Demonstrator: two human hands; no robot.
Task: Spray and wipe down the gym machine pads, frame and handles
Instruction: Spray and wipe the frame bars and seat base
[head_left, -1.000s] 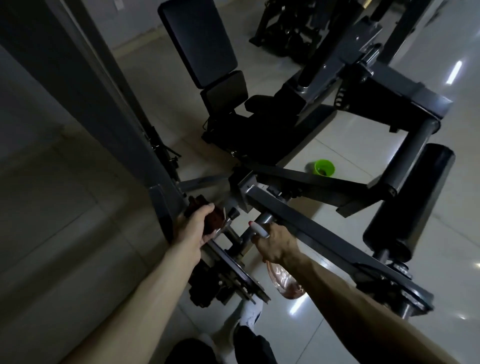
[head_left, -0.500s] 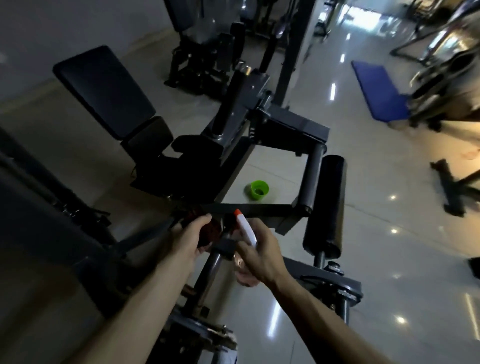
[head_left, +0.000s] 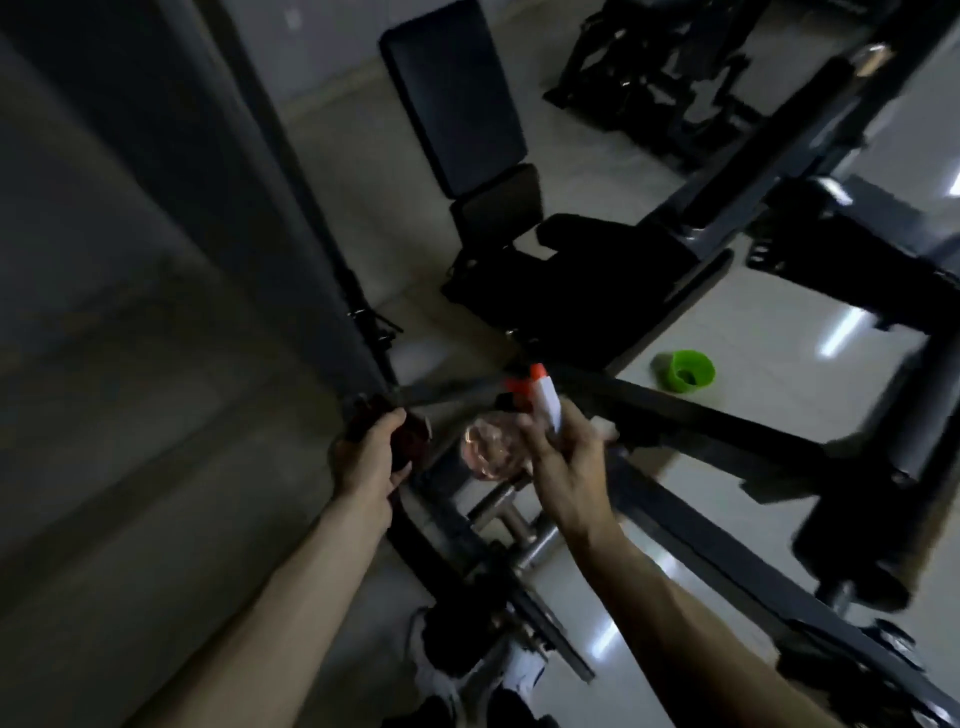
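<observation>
Your right hand (head_left: 566, 467) has tipped the bottle (head_left: 491, 452) it grips sideways by the bar (head_left: 701, 421). Left hand (head_left: 369, 457) squeezes what looks like a rag (head_left: 413, 441). Aim, spray, then wipe.

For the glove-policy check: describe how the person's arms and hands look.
Left hand and right hand are ungloved; no ring, watch or band shows, though the frame is dim and blurred. The left forearm and right forearm are uncovered, no sleeve in view down to the frame's edge.
</observation>
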